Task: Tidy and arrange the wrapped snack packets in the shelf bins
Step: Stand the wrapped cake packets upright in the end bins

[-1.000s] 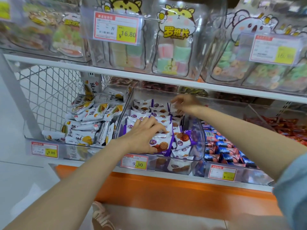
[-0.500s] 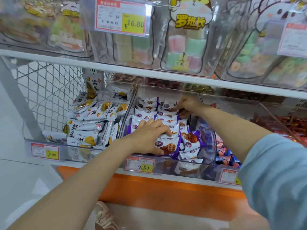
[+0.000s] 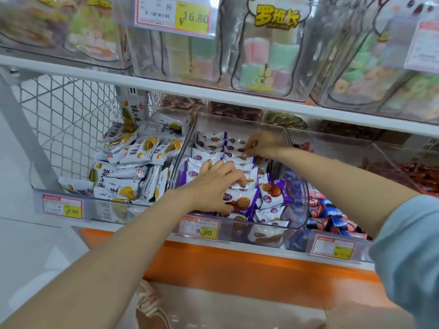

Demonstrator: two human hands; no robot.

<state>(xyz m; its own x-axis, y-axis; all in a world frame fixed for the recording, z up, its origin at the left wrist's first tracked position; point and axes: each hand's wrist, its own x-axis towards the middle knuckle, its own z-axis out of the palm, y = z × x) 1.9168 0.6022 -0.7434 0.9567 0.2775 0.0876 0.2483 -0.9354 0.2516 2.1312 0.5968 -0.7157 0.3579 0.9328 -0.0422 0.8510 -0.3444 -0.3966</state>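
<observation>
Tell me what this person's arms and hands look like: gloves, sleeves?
Both the left hand and right hand are bare, ungloved. A light blue sleeve covers the right upper arm; the left arm shows no sleeve. No watch or bracelet shows.

Single head-worn, wide-angle view. Looks forward and down from standing height, facing lower shelf bins nearly square-on. Close range: middle bin (image 3: 297, 207) with purple packets (image 3: 209, 157) sits near frame centre. Left forearm (image 3: 107, 252) and right forearm (image 3: 332, 176) enter from lower corners. Upper shelf rail (image 3: 213, 95) slants across top. Floor (image 3: 28, 245) and shoe (image 3: 149, 307) at bottom edge.
</observation>
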